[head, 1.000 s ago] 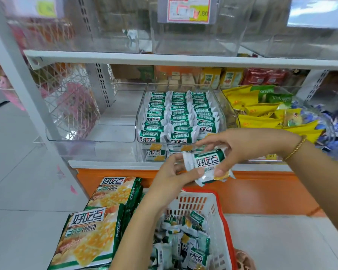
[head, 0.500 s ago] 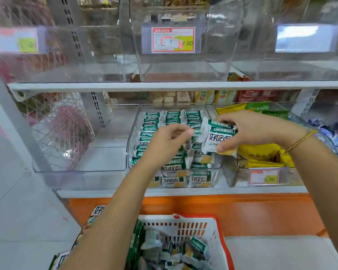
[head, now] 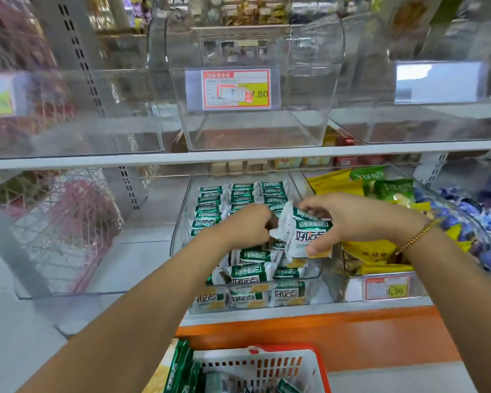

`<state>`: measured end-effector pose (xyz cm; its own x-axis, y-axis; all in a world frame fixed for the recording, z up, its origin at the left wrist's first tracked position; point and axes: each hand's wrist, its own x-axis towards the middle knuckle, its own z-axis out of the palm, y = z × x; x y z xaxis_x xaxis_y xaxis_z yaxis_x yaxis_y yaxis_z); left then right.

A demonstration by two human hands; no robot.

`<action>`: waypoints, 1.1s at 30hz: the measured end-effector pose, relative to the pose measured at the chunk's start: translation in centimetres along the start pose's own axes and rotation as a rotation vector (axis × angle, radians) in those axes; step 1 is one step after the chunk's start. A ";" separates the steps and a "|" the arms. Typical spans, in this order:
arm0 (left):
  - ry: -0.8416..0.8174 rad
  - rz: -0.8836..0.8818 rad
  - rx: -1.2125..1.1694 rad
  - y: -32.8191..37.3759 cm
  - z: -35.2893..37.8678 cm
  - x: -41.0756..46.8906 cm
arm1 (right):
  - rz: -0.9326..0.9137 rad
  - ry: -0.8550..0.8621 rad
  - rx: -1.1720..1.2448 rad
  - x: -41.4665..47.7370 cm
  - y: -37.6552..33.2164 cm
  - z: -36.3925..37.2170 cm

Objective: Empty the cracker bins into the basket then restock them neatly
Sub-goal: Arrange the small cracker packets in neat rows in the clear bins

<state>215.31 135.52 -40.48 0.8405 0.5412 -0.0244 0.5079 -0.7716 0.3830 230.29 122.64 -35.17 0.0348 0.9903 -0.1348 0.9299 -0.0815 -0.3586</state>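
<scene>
Over cracker bin [head: 179, 236], right hand [head: 360, 219] gripping stacked packets [head: 304, 235], left hand [head: 241, 231] curled at their end (hold unclear): risks slipping one askew and upsetting neat rows [head: 233, 194].

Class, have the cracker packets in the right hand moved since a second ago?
Yes. The cracker packets in the right hand went from in front of the cracker bin to above its right-hand row.
</scene>
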 end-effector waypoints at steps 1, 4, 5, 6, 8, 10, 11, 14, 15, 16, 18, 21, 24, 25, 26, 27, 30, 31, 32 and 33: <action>0.003 0.014 -0.024 -0.4 -0.2 0.3 | 0.013 -0.010 -0.051 0.1 -0.1 -0.1; -0.043 0.049 -0.072 -0.9 -1.0 0.4 | 0.032 -0.075 -0.197 0.6 -0.8 0.1; -0.070 0.046 -0.074 -1.0 -1.1 0.5 | 0.038 -0.098 -0.244 0.8 -1.2 0.3; -0.096 0.046 -0.058 -0.9 -1.2 0.4 | 0.036 -0.114 -0.294 1.1 -1.6 0.5; -0.134 0.055 0.033 -0.8 -1.1 0.4 | 0.041 -0.144 -0.365 1.4 -2.2 0.7; -0.136 0.073 0.142 -0.7 -1.0 0.6 | 0.051 -0.188 -0.368 1.7 -2.4 0.7; -0.118 0.076 0.179 -0.7 -0.9 0.7 | 0.057 -0.210 -0.365 1.8 -2.4 0.6; -0.050 0.076 0.170 -0.9 -0.6 0.9 | 0.081 -0.245 -0.385 2.2 -2.3 0.7; -0.032 0.078 0.148 -1.1 -0.6 0.9 | 0.088 -0.250 -0.390 2.2 -2.3 0.7; -0.019 0.080 0.133 -1.2 -0.6 0.8 | 0.098 -0.262 -0.390 2.2 -2.3 0.5; -0.007 0.076 0.108 -1.5 -0.6 0.8 | 0.118 -0.278 -0.388 2.2 -2.3 0.1; 0.015 0.064 0.101 -2.0 -0.6 0.7 | 0.133 -0.241 -0.395 2.1 -2.5 -0.1; 0.039 0.074 0.127 -1.8 -0.5 0.5 | 0.155 -0.274 -0.467 2.5 -2.9 0.5; 0.057 0.083 0.138 -1.7 -0.6 0.3 | 0.159 -0.272 -0.493 2.7 -3.0 0.8; 0.083 0.091 0.139 -1.5 -0.7 0.0 | 0.161 -0.281 -0.505 3.0 -3.2 1.2; 0.114 0.092 0.130 -1.4 -0.8 -0.4 | 0.166 -0.296 -0.510 3.2 -3.3 1.4; 0.186 0.090 0.104 -1.3 -1.4 -2.4 | 0.149 -0.319 -0.499 3.6 -3.7 1.6; 0.165 0.081 0.097 -1.5 -1.5 -3.1 | 0.132 -0.319 -0.481 3.7 -3.6 1.7; 0.121 0.071 0.089 -1.7 -1.4 -3.8 | 0.117 -0.313 -0.460 3.8 -3.5 1.7; 0.075 0.065 0.087 -1.9 -1.2 -4.5 | 0.108 -0.303 -0.440 3.8 -3.4 1.7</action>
<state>210.32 134.98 -40.02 0.8574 0.5100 0.0684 0.4700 -0.8303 0.2997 226.65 126.50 -36.09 0.0922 0.8966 -0.4332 0.9946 -0.0617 0.0840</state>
